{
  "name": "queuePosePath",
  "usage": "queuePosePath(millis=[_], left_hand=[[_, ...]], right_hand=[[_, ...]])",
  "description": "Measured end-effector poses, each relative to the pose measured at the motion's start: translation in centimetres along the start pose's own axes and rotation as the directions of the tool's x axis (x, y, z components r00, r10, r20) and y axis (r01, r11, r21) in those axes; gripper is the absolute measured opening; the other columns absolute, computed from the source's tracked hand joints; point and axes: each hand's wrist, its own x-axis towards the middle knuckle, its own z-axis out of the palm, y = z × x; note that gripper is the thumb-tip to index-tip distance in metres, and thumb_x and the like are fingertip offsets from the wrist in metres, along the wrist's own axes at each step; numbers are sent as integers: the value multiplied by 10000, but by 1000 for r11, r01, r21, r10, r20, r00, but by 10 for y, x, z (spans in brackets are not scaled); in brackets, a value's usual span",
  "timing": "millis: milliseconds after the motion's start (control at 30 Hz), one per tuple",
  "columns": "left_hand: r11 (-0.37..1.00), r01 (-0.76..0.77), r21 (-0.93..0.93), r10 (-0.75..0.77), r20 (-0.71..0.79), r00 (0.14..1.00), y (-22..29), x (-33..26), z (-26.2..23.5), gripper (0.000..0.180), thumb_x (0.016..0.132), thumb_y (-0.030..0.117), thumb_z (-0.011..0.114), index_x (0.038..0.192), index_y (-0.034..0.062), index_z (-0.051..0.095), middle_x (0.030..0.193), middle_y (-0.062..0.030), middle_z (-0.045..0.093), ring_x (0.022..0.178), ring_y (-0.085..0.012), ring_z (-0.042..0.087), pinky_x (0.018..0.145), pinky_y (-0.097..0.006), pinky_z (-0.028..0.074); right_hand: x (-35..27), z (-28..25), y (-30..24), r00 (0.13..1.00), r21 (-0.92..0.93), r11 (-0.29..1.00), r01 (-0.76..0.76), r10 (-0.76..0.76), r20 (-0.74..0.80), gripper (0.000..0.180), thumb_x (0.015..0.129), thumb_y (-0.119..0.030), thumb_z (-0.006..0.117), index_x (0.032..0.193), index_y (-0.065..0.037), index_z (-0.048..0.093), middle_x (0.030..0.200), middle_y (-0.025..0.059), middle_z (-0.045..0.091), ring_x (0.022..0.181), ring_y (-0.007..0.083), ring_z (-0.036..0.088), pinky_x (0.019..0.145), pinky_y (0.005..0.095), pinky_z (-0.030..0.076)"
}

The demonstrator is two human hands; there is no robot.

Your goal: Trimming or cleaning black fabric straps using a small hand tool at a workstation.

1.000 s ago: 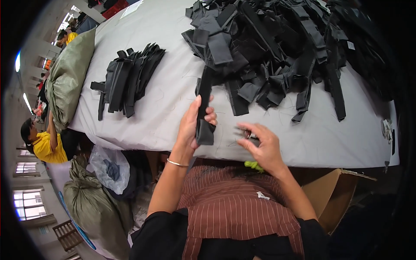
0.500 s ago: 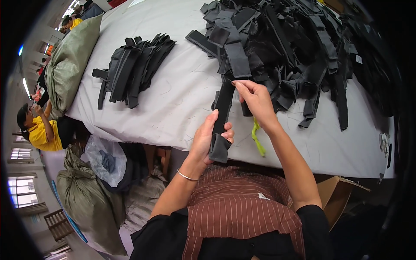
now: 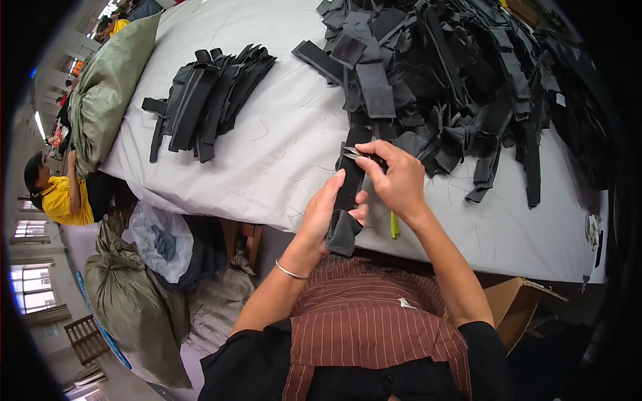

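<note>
A black fabric strip [image 3: 349, 190] lies lengthwise in my left hand [image 3: 326, 210], whose fingers wrap round it from below with the thumb on top. Its near end is folded over toward me. My right hand [image 3: 399, 175] is closed on small thread snips [image 3: 352, 154], their metal tips resting over the upper part of the strip. A yellow-green ribbon [image 3: 394, 225] hangs below the right hand. Beyond both hands a large heap of black fabric strips [image 3: 435, 73] spreads over the table. A smaller, neater stack of strips [image 3: 207, 100] lies to the left.
The table's white cloth [image 3: 267, 180] carries scattered loose threads. Green-grey sacks stand at the left, one against the table [image 3: 114, 93] and one on the floor [image 3: 137, 311]. A cardboard box [image 3: 515, 307] is low at the right. Another person in yellow [image 3: 67, 197] is at far left.
My right hand has turned and come slightly nearer, and the snips' tips now show over the strip. The ribbon has swung. My left hand still holds the strip, almost in place.
</note>
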Motion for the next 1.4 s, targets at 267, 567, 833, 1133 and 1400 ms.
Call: queuePosePath(millis=[267,567,833,1133,1400], left_hand=[[999,44,7,-44,117,992,-8,-1,-20,346,992,407,423,1053,68,465,829,-85,535,601,-146,505,530,-273,450],[992,-32,122,15,137,990,-17,-27,-18,502,1006,487,339,1251,63,448,958,-142,591,672,-192,578,565,-297,512],[993,-21,115,-2,193,981,-26,-33,-23,555,1008,514,265,1246,44,441,971,-148,589,698,-224,599,595,-314,530],[997,49,62,-60,184,981,-40,-46,-18,537,997,530,307,1141,42,478,911,-114,567,665,-222,590,568,-322,511],[999,8,50,-14,120,993,-41,-50,-19,520,1001,513,314,1144,40,476,908,-114,568,672,-222,585,568,-322,511]], right_hand=[[-19,-1,1,967,-16,975,221,-217,134,85,792,-63,667,866,-55,706,738,52,674,655,165,617,578,285,459],[-49,-21,10,991,369,922,-121,134,-11,180,849,-101,673,1018,-40,667,799,17,658,709,62,573,627,217,448],[-73,-29,-15,981,-105,978,182,-188,-53,179,751,-106,720,920,-74,670,758,45,633,648,201,591,578,307,458],[-80,-24,-7,920,-421,891,169,-296,-257,231,744,-153,735,958,-108,661,781,20,608,668,217,564,574,329,439],[-93,-34,-16,935,-347,903,253,-320,-152,204,747,-147,725,939,-111,669,746,13,587,651,210,551,570,331,421]])
